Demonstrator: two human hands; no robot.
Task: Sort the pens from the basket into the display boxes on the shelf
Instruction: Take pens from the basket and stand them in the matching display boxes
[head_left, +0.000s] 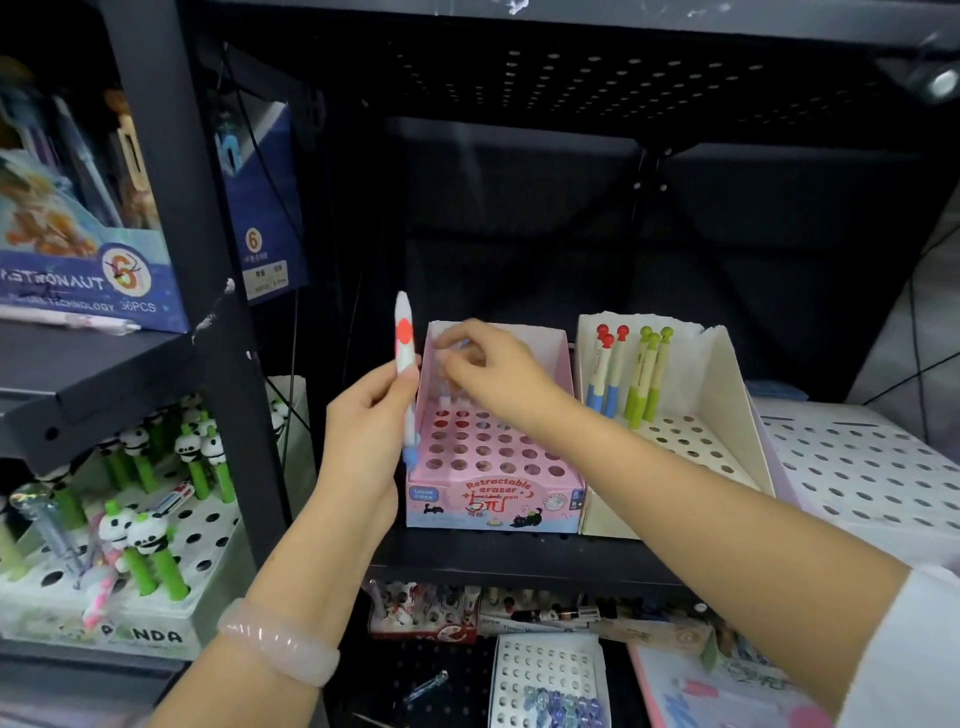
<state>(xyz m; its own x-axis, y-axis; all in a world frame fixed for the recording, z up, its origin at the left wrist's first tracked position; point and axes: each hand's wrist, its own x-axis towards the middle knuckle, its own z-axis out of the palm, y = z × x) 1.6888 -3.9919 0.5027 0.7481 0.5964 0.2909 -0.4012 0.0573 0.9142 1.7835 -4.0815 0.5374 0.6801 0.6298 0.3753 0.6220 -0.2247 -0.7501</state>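
In the middle of the dark shelf (519, 564), both hands meet at a pink display box (563, 374). The left hand (371, 415) is closed around a white pen (404, 338) with a red spot, holding it upright just beside the box's left wall, the blue tip pointing down past the palm. A pale bracelet (280, 642) sits on that wrist. The right hand (491, 364) reaches into the far part of the pink box with fingers pinched together over something small and pale; motion blur hides what it is, so whether it grips a pen cannot be told. The box's holed insert shows rows of open holes in front of the hand, and its front panel reads "Retractable eraser".

Just right of it, touching, stands a cream display box (727, 395) with 5 pens leaning against its far wall: 3 red-topped pens (605, 374) with blue tips and 2 green-topped pens (647, 379). Further right lies a white perforated tray (857, 467).

To the left, beyond a black upright post (208, 260), a panda pen box (150, 631) holds green pens with panda heads. Above it sits a blue box (93, 280) marked "36PCS". Below the shelf, near, more boxes of pens are visible but blurred.
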